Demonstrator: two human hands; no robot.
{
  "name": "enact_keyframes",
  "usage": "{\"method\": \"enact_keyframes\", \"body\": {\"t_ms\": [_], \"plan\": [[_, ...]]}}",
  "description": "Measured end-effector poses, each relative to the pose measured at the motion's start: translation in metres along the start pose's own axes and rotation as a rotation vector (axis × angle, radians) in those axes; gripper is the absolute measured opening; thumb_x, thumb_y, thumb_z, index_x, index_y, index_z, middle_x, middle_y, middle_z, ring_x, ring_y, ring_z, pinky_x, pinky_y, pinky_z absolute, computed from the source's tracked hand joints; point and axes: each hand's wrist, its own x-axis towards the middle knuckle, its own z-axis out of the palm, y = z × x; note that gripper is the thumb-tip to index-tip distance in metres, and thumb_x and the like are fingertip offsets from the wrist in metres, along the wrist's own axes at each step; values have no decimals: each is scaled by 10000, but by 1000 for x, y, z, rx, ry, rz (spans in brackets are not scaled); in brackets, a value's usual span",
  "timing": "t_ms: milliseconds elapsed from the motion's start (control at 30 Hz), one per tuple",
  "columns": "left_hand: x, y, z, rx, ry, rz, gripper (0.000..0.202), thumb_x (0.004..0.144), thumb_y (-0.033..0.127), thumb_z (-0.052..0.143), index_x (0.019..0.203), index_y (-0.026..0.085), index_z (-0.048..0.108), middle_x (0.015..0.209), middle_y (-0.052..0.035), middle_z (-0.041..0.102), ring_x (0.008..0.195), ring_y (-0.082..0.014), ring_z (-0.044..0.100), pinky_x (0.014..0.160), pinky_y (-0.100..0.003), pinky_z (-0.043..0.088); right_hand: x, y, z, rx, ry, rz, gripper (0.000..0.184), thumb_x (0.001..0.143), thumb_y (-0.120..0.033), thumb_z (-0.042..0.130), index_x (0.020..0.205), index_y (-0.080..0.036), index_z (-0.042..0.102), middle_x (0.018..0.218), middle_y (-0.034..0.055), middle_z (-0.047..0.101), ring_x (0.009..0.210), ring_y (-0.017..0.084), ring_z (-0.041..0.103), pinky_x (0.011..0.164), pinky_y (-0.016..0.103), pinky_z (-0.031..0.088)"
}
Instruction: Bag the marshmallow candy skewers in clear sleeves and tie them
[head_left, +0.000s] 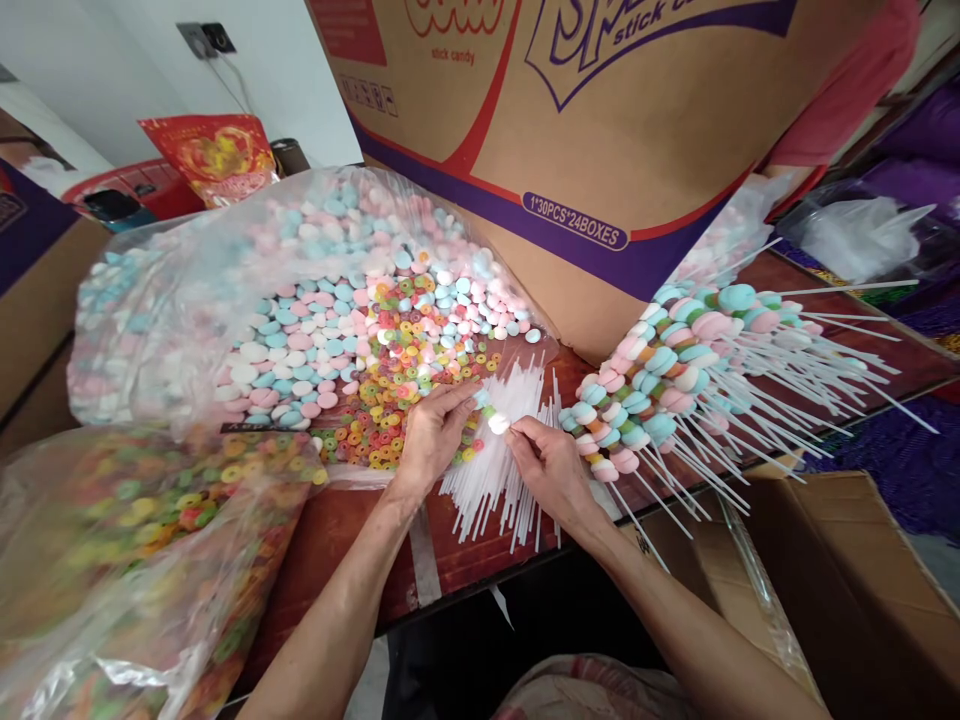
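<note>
A short candy skewer (490, 413) with a blue, a green and a white piece is between my hands, over a pile of white plastic sticks (501, 485). My right hand (553, 468) pinches it at its white end; the stick itself is mostly hidden by the fingers. At the other end my left hand (439, 428) closes its thumb and fingers on the blue marshmallow (480, 399). Loose ring gummies (382, 415) lie beside my left hand. Pink, white and blue marshmallows (296, 345) spill from a large clear bag (161, 330) behind them.
Filled candy skewers (660, 370) are heaped at the right, sticks jutting past the table edge. A tall carton (525, 130) stands behind. A bag of ring gummies (127, 570) lies front left. An open cardboard box (840, 560) sits below right; a red pouch (217, 160) is back left.
</note>
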Motion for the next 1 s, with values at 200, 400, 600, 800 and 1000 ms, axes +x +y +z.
{"method": "enact_keyframes", "body": {"t_ms": [200,400,600,800,1000], "plan": [[-3,3,6,-127,-11,-142,263,828,301,644,1023,198,787,1022,-75,761,902,-199,690,847,-338,529,0,-4,4,31,35,18,283,937,-303,455,671,-205,443,556,-63,346,524,106,341,538,255,254],[-6,8,13,-178,-9,-189,275,805,316,662,1014,190,789,989,-73,778,877,-205,693,850,-351,527,4,-11,6,19,52,29,250,929,-290,425,697,-204,460,581,-50,388,552,116,368,552,259,267],[-6,15,12,-193,-100,-183,311,830,381,655,1048,199,781,1026,-72,773,901,-215,691,849,-349,527,10,-6,8,87,65,79,295,932,-288,436,652,-202,471,563,-41,472,541,118,422,564,257,311],[36,21,10,101,-129,-2,310,929,325,512,1067,206,763,1076,-67,749,964,-221,667,859,-327,507,11,6,-3,199,147,119,267,934,-325,469,733,-190,583,626,-20,539,559,127,446,544,258,329],[78,12,24,694,-227,156,249,814,140,571,910,238,779,969,-82,719,1008,-260,610,894,-357,448,2,14,-2,287,151,166,268,905,-316,498,1032,-166,681,655,-10,566,578,141,464,521,252,345]]}}
